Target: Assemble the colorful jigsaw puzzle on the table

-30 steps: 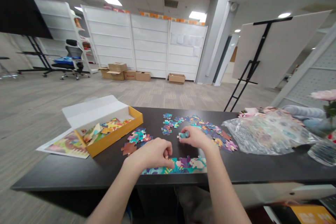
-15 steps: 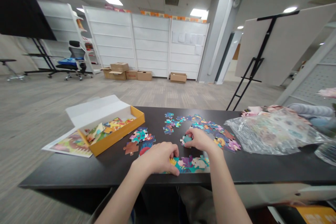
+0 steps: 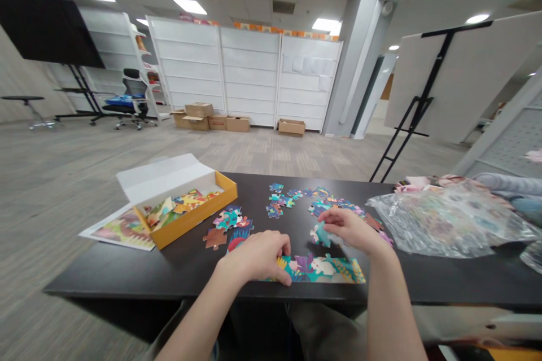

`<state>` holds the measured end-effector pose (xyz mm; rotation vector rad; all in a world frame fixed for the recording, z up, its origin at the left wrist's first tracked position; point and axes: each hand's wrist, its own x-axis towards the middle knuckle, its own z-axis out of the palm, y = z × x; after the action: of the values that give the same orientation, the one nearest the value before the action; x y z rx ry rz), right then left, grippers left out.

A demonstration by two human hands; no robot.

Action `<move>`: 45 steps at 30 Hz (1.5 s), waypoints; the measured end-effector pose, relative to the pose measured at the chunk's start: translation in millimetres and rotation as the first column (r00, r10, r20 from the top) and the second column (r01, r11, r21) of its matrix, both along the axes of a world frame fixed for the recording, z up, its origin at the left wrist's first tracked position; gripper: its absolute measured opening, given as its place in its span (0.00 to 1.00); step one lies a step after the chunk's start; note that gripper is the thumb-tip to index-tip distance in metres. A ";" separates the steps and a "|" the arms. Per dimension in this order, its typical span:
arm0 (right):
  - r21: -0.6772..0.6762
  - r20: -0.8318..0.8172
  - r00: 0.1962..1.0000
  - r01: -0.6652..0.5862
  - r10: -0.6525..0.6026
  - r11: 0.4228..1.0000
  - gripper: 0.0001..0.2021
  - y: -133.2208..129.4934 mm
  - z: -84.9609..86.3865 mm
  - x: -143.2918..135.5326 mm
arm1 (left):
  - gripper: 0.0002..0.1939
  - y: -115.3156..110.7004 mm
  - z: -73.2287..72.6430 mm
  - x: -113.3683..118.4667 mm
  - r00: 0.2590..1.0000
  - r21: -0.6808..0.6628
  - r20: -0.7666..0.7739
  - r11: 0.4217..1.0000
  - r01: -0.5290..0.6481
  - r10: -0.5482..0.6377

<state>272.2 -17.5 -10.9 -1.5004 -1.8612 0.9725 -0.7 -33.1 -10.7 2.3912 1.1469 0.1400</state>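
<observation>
Head view: the right hand (image 3: 352, 230) pinches a teal piece (image 3: 320, 235) beyond the puzzle strip (image 3: 324, 268). The left hand (image 3: 259, 258), thumb and fingers apart, covers the strip's left part.

Right hand (image 3: 352, 231) and teal piece (image 3: 323, 235) have moved rightward — baring the strip's right end (image 3: 355, 272).

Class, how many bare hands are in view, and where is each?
2: the bare left hand over part of the multicoloured cardboard puzzle strip, the bare right hand pinching a teal cardboard puzzle piece near it.
</observation>
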 end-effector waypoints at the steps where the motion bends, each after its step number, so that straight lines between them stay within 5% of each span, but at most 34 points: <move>1: -0.040 0.007 1.000 -0.012 0.012 0.999 0.10 -2.3 -0.3 3.6 | 0.24 0.2 0.0 0.1 1.000 -0.005 -0.001 1.000 -0.001 0.001; 5: -0.130 0.044 0.998 -0.028 0.034 0.991 0.09 -4.3 -7.6 11.0 | 0.25 2.1 -1.2 1.0 1.000 -0.020 -0.022 1.000 -0.005 0.005; 19: -0.105 0.123 0.992 0.010 0.003 0.994 0.12 1.4 -18.9 7.7 | 0.24 1.5 -0.1 1.7 0.999 -0.013 -0.037 1.000 -0.010 0.010; 33: -0.083 0.392 0.919 0.075 -0.037 0.994 0.18 -12.8 2.0 -5.7 | 0.24 1.3 -2.6 0.5 1.000 0.002 -0.021 1.000 -0.004 0.004; 45: -0.144 0.389 0.921 0.088 -0.025 0.986 0.22 -7.5 -13.3 0.7 | 0.23 -0.3 2.4 1.5 1.000 -0.010 -0.026 1.000 -0.012 0.012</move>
<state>272.9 -25.0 -24.1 -1.9482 -2.0291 0.8600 0.9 -33.5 -8.3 2.3837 1.1711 0.1075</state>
